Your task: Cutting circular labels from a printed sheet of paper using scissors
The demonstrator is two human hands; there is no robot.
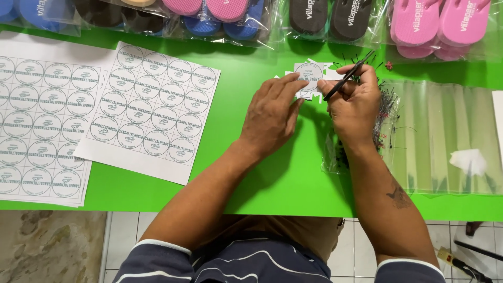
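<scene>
At upper centre, the left hand [272,112] presses flat on one cut-out label [309,76]; the right hand [353,99] pinches a black tool [348,76]; two uncut sticker sheets [149,112] remain at left

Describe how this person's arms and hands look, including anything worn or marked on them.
Both forearms are bare. Each upper arm ends in a short dark navy sleeve with thin white stripes and a white cuff edge. The right forearm carries a small dark tattoo near its middle. The left hand and right hand wear no gloves; no rings or watch are visible.
</scene>
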